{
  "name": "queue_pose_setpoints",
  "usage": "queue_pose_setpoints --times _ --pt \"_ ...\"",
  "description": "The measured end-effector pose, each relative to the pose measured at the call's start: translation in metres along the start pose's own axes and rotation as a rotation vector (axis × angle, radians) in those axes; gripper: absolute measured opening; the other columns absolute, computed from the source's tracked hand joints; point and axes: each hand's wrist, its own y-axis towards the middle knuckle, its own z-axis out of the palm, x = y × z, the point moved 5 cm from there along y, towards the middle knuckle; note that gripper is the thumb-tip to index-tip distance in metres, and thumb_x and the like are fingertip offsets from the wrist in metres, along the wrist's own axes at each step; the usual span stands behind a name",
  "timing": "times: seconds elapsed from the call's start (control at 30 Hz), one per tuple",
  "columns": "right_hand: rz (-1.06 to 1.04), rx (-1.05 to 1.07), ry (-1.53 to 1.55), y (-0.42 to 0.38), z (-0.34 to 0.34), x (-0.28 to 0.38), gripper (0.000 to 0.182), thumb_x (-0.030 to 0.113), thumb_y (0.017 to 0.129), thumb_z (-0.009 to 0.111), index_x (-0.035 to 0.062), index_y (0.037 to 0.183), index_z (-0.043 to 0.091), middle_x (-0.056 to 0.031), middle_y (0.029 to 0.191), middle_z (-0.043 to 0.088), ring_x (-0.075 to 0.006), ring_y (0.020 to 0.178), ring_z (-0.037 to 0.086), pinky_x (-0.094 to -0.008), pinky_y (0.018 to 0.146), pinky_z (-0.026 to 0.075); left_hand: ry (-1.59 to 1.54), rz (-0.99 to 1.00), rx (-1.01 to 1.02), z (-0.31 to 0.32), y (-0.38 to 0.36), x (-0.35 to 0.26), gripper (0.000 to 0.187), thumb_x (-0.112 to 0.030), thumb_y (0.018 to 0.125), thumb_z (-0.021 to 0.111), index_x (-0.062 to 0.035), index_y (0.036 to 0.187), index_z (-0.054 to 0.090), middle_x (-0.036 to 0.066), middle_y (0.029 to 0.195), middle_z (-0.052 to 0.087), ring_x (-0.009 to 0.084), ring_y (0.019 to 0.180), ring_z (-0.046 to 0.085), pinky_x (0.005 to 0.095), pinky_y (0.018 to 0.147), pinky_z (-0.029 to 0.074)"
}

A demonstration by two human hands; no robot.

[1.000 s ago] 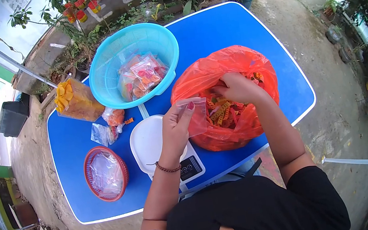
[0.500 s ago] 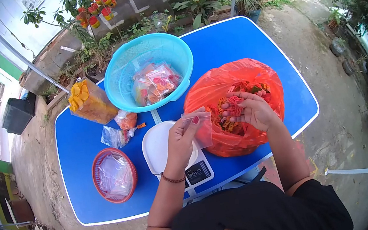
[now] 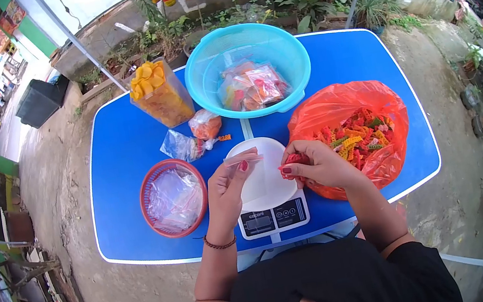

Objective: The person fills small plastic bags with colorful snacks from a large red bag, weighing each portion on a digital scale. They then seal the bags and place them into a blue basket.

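My left hand (image 3: 230, 181) pinches a small clear plastic bag (image 3: 244, 159) above the left side of the white scale (image 3: 267, 178). Over the scale's right side, my right hand (image 3: 322, 166) is closed on red snack pieces (image 3: 294, 162). To the right of that hand, an open orange-red plastic bag (image 3: 397, 127) holds many red, yellow and green pieces. A red basket (image 3: 146, 212) with clear bags stands left of my left hand. The scale's display faces me, but its reading is too small to tell.
Behind the scale is a turquoise basket (image 3: 200, 82) with filled packets. A container of yellow-orange chips (image 3: 162, 97) stands at the back left. Small plastic bags (image 3: 193, 142) lie in front of it on the blue table (image 3: 114, 157).
My right hand has moved out from over the orange-red bag to the scale, and its fingers have closed around red pieces. The view has shifted, and the small bag is now seen more edge-on.
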Motion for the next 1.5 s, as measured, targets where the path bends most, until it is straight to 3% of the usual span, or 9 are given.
queue_pose_setpoints --times 0.07,0.2,0.3,0.5,0.6,0.8,1.0,1.2,1.5 --pt "-0.012 -0.023 -0.255 0.016 0.017 0.004 0.016 0.010 0.094 0.068 -0.0025 0.100 0.061 -0.0106 0.084 0.069 -0.0119 0.066 0.066 -0.0281 0.059 0.051 0.013 0.000 -0.053 -0.012 -0.008 -0.003 0.025 -0.013 0.104 0.052 0.0042 0.116 0.066 0.020 0.126 0.064 0.0266 0.119 0.063 0.0399 0.109 0.046" --pt "-0.152 -0.053 -0.559 0.035 0.041 0.005 0.017 0.007 0.088 0.069 -0.0026 0.099 0.062 -0.0174 0.085 0.071 -0.0326 0.078 0.070 -0.0370 0.072 0.055 0.023 -0.025 -0.115 -0.033 -0.025 -0.005 0.025 -0.012 0.104 0.052 0.0040 0.117 0.065 0.018 0.126 0.065 0.0248 0.117 0.064 0.0380 0.107 0.047" --pt "-0.373 -0.040 -0.712 0.040 0.048 -0.001 0.017 0.005 0.085 0.068 -0.0019 0.100 0.062 -0.0197 0.086 0.070 -0.0403 0.085 0.068 -0.0413 0.077 0.054 0.022 -0.025 -0.147 -0.044 -0.033 -0.004 0.024 -0.011 0.104 0.051 0.0039 0.117 0.065 0.017 0.126 0.065 0.0240 0.117 0.064 0.0373 0.107 0.047" --pt "-0.184 -0.162 -0.621 0.048 0.041 -0.008 0.022 0.004 0.084 0.067 -0.0011 0.105 0.062 -0.0227 0.084 0.068 -0.0380 0.084 0.068 -0.0446 0.075 0.053 0.001 -0.032 -0.155 -0.051 -0.040 -0.002 0.024 -0.011 0.104 0.051 0.0028 0.118 0.065 0.016 0.126 0.065 0.0230 0.116 0.064 0.0372 0.106 0.048" --pt "-0.341 -0.145 -0.757 0.048 0.042 -0.003 0.025 0.002 0.087 0.067 -0.0003 0.111 0.061 -0.0188 0.079 0.067 -0.0330 0.075 0.068 -0.0386 0.073 0.053 0.006 -0.019 -0.150 -0.052 -0.043 -0.002 0.024 -0.011 0.104 0.051 0.0022 0.118 0.066 0.015 0.126 0.065 0.0228 0.116 0.065 0.0372 0.106 0.048" --pt "-0.242 -0.233 -0.623 0.044 0.044 0.007 0.021 0.003 0.085 0.065 0.0015 0.106 0.064 -0.0194 0.089 0.066 -0.0367 0.083 0.066 -0.0443 0.075 0.052 0.027 -0.034 -0.173 -0.055 -0.045 -0.002 0.023 -0.009 0.104 0.051 0.0021 0.118 0.066 0.015 0.125 0.066 0.0229 0.116 0.065 0.0374 0.106 0.048" --pt "-0.387 -0.028 -1.065 0.031 0.054 -0.009 0.023 0.006 0.085 0.066 0.0064 0.109 0.063 -0.0128 0.093 0.059 -0.0336 0.086 0.064 -0.0436 0.076 0.052 0.016 -0.031 -0.175 -0.056 -0.046 0.001 0.023 -0.009 0.104 0.051 0.0027 0.117 0.065 0.015 0.125 0.066 0.0230 0.116 0.064 0.0375 0.106 0.048" --pt "-0.331 -0.092 -0.917 0.023 0.049 -0.007 0.010 0.004 0.086 0.065 0.0051 0.095 0.062 -0.0136 0.092 0.059 -0.0342 0.085 0.063 -0.0432 0.073 0.051 0.035 -0.034 -0.134 -0.046 -0.039 0.001 0.024 -0.010 0.104 0.051 0.0034 0.117 0.066 0.017 0.125 0.066 0.0234 0.117 0.064 0.0381 0.107 0.048" --pt "-0.407 -0.231 -0.679 0.004 0.026 -0.001 0.008 0.002 0.087 0.062 0.0004 0.092 0.057 -0.0174 0.088 0.059 -0.0384 0.084 0.062 -0.0459 0.073 0.050 0.039 -0.060 0.014 0.007 -0.008 0.002 0.025 -0.012 0.103 0.053 0.0047 0.116 0.066 0.021 0.128 0.064 0.0246 0.115 0.064 0.0385 0.105 0.048"
